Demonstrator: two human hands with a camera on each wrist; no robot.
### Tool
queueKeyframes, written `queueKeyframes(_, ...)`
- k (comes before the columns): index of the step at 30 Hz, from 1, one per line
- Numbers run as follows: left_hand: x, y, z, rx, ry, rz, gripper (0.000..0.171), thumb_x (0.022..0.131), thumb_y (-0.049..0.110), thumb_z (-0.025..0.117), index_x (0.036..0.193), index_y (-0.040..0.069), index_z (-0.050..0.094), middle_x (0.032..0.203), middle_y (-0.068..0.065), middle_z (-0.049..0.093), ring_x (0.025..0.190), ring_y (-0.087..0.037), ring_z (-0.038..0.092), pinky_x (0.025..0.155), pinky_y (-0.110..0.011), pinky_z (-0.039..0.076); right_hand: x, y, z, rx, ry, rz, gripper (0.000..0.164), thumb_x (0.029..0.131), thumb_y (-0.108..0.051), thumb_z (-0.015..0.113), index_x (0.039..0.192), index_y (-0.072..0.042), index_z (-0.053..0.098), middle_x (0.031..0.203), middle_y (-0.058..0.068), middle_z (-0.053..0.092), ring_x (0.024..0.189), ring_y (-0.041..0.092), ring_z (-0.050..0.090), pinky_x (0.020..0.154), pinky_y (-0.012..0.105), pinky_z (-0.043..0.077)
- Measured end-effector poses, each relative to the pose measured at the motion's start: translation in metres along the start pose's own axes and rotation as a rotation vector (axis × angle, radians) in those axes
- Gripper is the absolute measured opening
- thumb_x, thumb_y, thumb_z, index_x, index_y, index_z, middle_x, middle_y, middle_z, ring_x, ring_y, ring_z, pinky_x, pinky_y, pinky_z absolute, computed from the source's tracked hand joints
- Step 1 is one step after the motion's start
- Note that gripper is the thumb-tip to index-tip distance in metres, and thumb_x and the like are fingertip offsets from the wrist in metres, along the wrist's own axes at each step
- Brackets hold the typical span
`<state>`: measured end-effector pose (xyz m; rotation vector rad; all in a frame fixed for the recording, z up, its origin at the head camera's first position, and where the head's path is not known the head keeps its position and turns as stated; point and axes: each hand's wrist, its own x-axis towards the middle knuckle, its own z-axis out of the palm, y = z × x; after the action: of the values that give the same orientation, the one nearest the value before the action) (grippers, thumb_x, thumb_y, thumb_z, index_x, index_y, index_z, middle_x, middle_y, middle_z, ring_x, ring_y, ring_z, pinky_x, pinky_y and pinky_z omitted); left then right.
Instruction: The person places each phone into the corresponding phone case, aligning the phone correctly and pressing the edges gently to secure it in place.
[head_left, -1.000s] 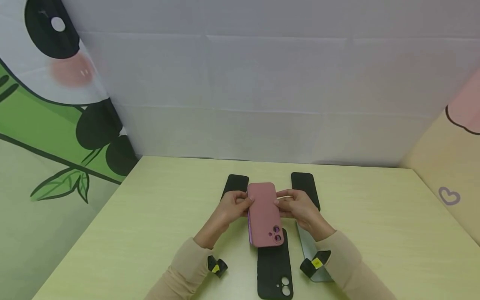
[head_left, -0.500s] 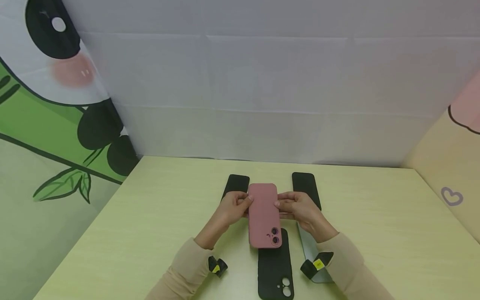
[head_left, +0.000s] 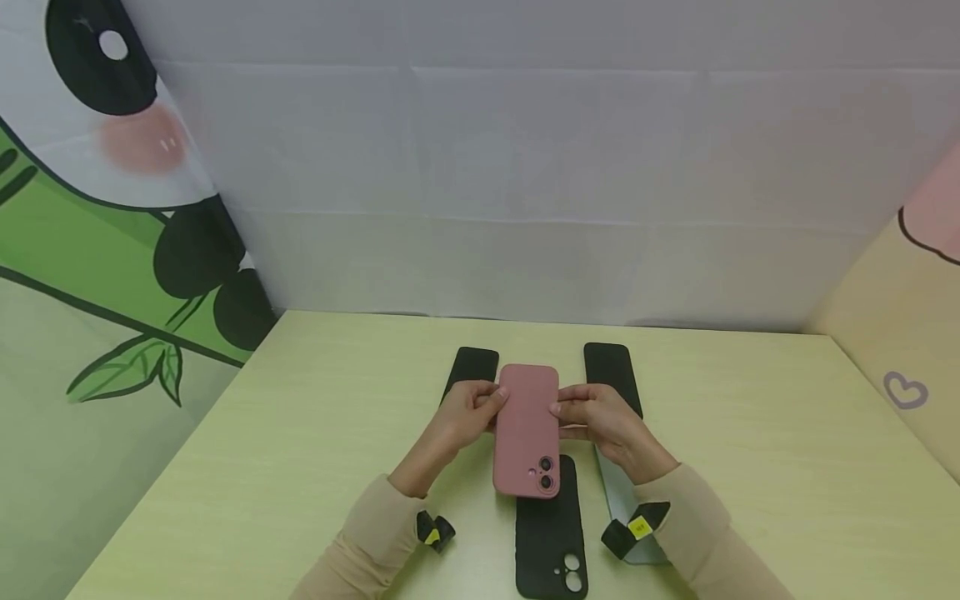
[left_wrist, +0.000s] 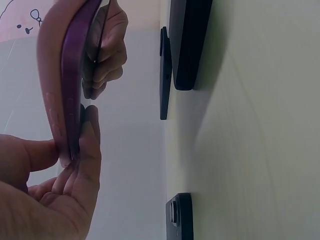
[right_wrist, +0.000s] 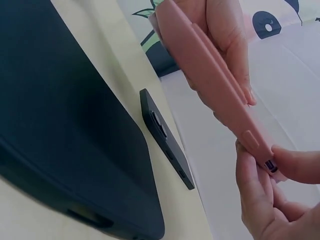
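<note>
A pink phone case [head_left: 527, 429] is held up over the table, camera end toward the person. In the left wrist view a purple phone [left_wrist: 73, 60] sits in it, its edge standing out along one side of the case. My left hand [head_left: 467, 414] pinches the far left side, thumb on the pink back and fingers beneath. On the opposite side my right hand [head_left: 602, 418] grips the edge between thumb and fingers. The right wrist view shows the pink wall covering that side. Below lies a black phone case [head_left: 550, 542] with two lens holes, partly hidden by the pink one.
Two black phones or cases lie at the back, one dark slab [head_left: 474, 364] behind the left hand and another dark slab [head_left: 611, 372] behind the right. A pale grey flat piece [head_left: 617, 492] lies partly under the right wrist. A white wall sheet [head_left: 525, 192] hangs behind the table.
The pink case has turned slightly, its camera end swinging left. The purple edge seen along its left side a second ago is hidden in the head view. Both hands keep their grip.
</note>
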<state>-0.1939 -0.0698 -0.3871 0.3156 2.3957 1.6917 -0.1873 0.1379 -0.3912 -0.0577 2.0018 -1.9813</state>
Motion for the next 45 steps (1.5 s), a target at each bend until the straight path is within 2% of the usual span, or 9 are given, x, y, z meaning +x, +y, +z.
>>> queueKeyframes(4, -0.001, 0.002, 0.001, -0.038, 0.007, 0.004, 0.039, 0.094, 0.022, 0.051, 0.12, -0.007, 0.053, 0.093, -0.018, 0.068, 0.075, -0.017, 0.066, 0.066, -0.029, 0.055, -0.002, -0.002, 0.001, 0.014, 0.015, -0.009, 0.035, 0.088, -0.002, 0.055, 0.115, 0.017, 0.047, 0.085, 0.006, 0.059, 0.07, 0.012, 0.063, 0.069, 0.027, 0.055)
queueKeyframes(9, 0.001, 0.002, 0.0, -0.117, 0.004, -0.024, 0.041, 0.093, 0.025, 0.053, 0.122, -0.004, 0.053, 0.101, -0.018, 0.067, 0.082, -0.017, 0.066, 0.072, -0.03, 0.054, -0.007, -0.008, 0.002, 0.063, 0.049, -0.018, 0.032, 0.087, 0.0, 0.054, 0.112, 0.018, 0.046, 0.081, 0.004, 0.059, 0.068, 0.011, 0.063, 0.067, 0.025, 0.054)
queueKeyframes(14, 0.0, 0.004, -0.003, -0.142, -0.062, -0.042, 0.043, 0.092, 0.024, 0.055, 0.125, -0.003, 0.049, 0.104, -0.017, 0.066, 0.086, -0.017, 0.066, 0.076, -0.031, 0.054, -0.009, -0.011, 0.002, 0.09, 0.101, -0.048, 0.031, 0.087, 0.002, 0.053, 0.112, 0.019, 0.046, 0.079, 0.003, 0.06, 0.07, 0.01, 0.064, 0.068, 0.025, 0.055)
queueKeyframes(20, -0.003, 0.004, -0.008, -0.112, -0.173, -0.062, 0.035, 0.09, 0.019, 0.057, 0.115, -0.005, 0.054, 0.092, -0.016, 0.068, 0.073, -0.013, 0.065, 0.071, -0.031, 0.055, -0.007, -0.013, -0.004, 0.14, 0.187, -0.025, 0.036, 0.089, 0.002, 0.05, 0.121, 0.018, 0.044, 0.087, 0.004, 0.059, 0.074, 0.012, 0.063, 0.072, 0.025, 0.054)
queueKeyframes(25, -0.004, 0.004, -0.012, -0.135, -0.202, -0.077, 0.032, 0.088, 0.017, 0.06, 0.11, -0.007, 0.057, 0.09, -0.016, 0.069, 0.076, -0.021, 0.066, 0.072, -0.032, 0.055, -0.007, -0.018, -0.011, 0.216, 0.233, -0.013, 0.039, 0.091, 0.001, 0.048, 0.125, 0.016, 0.04, 0.091, 0.002, 0.058, 0.077, 0.01, 0.062, 0.074, 0.023, 0.053)
queueKeyframes(29, -0.005, 0.006, -0.011, -0.146, -0.185, -0.029, 0.032, 0.088, 0.014, 0.06, 0.11, -0.009, 0.057, 0.094, -0.02, 0.067, 0.081, -0.021, 0.067, 0.076, -0.032, 0.054, -0.008, -0.02, -0.015, 0.241, 0.241, -0.02, 0.04, 0.092, 0.001, 0.047, 0.127, 0.016, 0.038, 0.093, 0.001, 0.057, 0.079, 0.009, 0.062, 0.075, 0.021, 0.052)
queueKeyframes(34, -0.006, 0.007, -0.008, -0.086, -0.111, 0.035, 0.032, 0.09, 0.015, 0.058, 0.113, -0.008, 0.059, 0.098, -0.021, 0.066, 0.081, -0.018, 0.067, 0.076, -0.03, 0.054, -0.009, -0.021, -0.015, 0.255, 0.219, -0.022, 0.04, 0.092, 0.001, 0.045, 0.129, 0.016, 0.036, 0.094, 0.001, 0.057, 0.081, 0.01, 0.06, 0.076, 0.022, 0.052)
queueKeyframes(39, -0.007, 0.007, -0.005, -0.04, -0.059, 0.064, 0.031, 0.09, 0.016, 0.058, 0.112, -0.006, 0.061, 0.097, -0.02, 0.068, 0.082, -0.022, 0.068, 0.077, -0.03, 0.054, -0.011, -0.023, -0.015, 0.242, 0.185, -0.032, 0.039, 0.093, 0.0, 0.044, 0.128, 0.014, 0.035, 0.095, 0.002, 0.056, 0.083, 0.011, 0.06, 0.077, 0.022, 0.052)
queueKeyframes(45, -0.009, 0.008, -0.004, -0.006, 0.003, 0.076, 0.028, 0.09, 0.014, 0.058, 0.109, -0.005, 0.064, 0.093, -0.018, 0.069, 0.079, -0.021, 0.068, 0.075, -0.03, 0.054, -0.01, -0.023, -0.017, 0.207, 0.146, -0.049, 0.032, 0.092, -0.003, 0.047, 0.121, 0.008, 0.039, 0.098, 0.003, 0.054, 0.086, 0.012, 0.059, 0.079, 0.024, 0.051)
